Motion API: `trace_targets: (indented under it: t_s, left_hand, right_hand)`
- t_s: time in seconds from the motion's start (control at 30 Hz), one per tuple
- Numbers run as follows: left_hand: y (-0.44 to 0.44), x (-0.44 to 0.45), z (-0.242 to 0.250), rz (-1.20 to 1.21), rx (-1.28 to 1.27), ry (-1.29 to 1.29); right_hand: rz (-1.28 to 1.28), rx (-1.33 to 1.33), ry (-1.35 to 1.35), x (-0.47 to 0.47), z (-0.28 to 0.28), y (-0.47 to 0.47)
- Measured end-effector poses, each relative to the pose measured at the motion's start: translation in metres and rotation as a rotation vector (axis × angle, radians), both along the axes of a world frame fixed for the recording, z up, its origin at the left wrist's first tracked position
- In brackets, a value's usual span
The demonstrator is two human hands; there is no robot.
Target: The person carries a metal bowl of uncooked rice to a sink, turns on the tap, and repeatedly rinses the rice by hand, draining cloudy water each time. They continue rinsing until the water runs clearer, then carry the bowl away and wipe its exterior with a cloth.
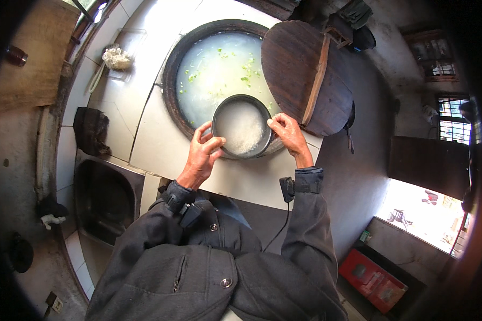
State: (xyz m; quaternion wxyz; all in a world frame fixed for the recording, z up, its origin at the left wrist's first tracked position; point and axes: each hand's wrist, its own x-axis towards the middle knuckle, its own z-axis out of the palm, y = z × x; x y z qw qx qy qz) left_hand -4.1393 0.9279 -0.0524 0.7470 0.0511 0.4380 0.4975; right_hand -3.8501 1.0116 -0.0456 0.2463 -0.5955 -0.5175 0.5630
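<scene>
A round dark pot [245, 150] holds cloudy liquid with white grains like rice settled at its lower right. It is over the near edge of a large wok [170, 76] set into the tiled stovetop, filled with pale cloudy liquid and bits of chopped greens. My right hand [289, 134] pinches the pot's right rim between thumb and fingers. At the left rim is my left hand [205, 150], thumb and fingers curved and partly spread; whether it grips the rim cannot be told. A round wooden lid [289, 68] with a wooden bar leans over the wok's right side.
A loop-handled scrubber [117, 58] lies on a clear tray at the upper left. Below it are a dark cloth-like object [91, 131] and a dark sink basin [138, 188]. White tiles [152, 140] surround the wok. A red box [371, 281] stands at the lower right.
</scene>
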Motion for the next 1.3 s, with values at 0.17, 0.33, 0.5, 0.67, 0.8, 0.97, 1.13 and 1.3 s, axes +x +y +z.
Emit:
trace_targets:
  t_s: [0.17, 0.33, 0.5, 0.67, 0.8, 0.97, 1.13, 1.3]
  left_hand:
    - [0.012, -0.019, 0.006, 0.013, 0.133, 0.137]
    - [0.013, -0.023, -0.015, 0.005, 0.077, -0.041]
    - [0.006, -0.007, -0.04, 0.028, 0.01, -0.32]
    - [0.003, 0.011, -0.056, 0.019, -0.145, -0.466]
    - [0.002, 0.017, -0.061, 0.004, -0.145, -0.55]
    - [0.003, 0.02, -0.059, -0.016, -0.172, -0.582]
    - [0.001, 0.022, -0.055, -0.032, -0.166, -0.6]
    - [-0.001, 0.025, -0.05, -0.035, -0.174, -0.605]
  right_hand:
    - [-0.014, 0.064, 0.039, -0.02, -0.013, 0.001]
    - [0.039, 0.233, -0.123, -0.026, 0.006, 0.008]
    - [0.073, 0.273, -0.287, -0.02, 0.034, 0.01]
    - [0.028, 0.257, -0.406, -0.018, 0.054, 0.01]
    - [-0.009, 0.236, -0.466, -0.02, 0.065, 0.007]
    - [0.0, 0.267, -0.478, -0.021, 0.074, 0.006]
    - [0.012, 0.273, -0.518, -0.021, 0.079, 0.007]
    - [0.026, 0.251, -0.537, -0.021, 0.085, 0.008]
